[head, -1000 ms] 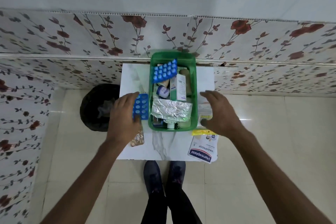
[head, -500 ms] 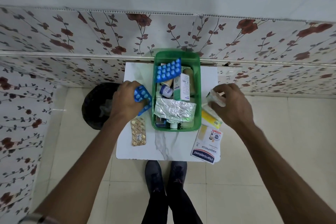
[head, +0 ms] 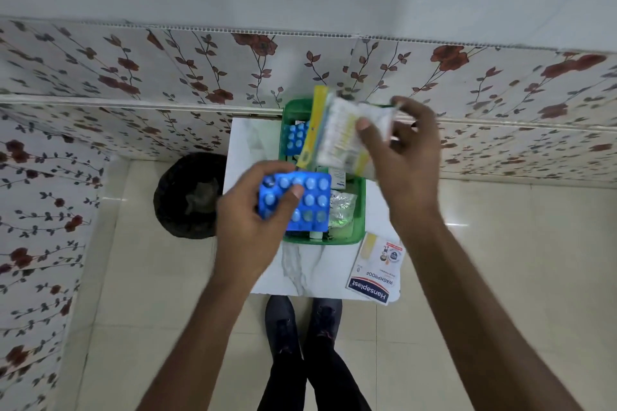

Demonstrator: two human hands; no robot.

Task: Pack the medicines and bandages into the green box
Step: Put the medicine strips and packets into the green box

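The green box (head: pixel 357 210) stands on a small white marble table (head: pixel 300 270) against the wall, with another blue blister pack (head: pixel 295 138), a silver foil strip (head: pixel 340 207) and small cartons inside. My left hand (head: pixel 247 227) grips a blue blister pack (head: pixel 300 207) held above the box's front left corner. My right hand (head: pixel 400 157) holds a clear pouch with a yellow strip and white-yellow contents (head: pixel 340 133), raised over the back of the box. A Hansaplast bandage pack (head: pixel 375 270) lies on the table at the front right.
A black bin (head: pixel 190 197) stands on the floor left of the table. My shoes (head: pixel 300 320) are under the table's front edge. Flower-patterned wall panels close in the back and left; tiled floor spreads to the right.
Both hands have lifted off the table. The left carried the blue blister pack over the box; the right picked up the clear pouch from beside the box and raised it above the box.
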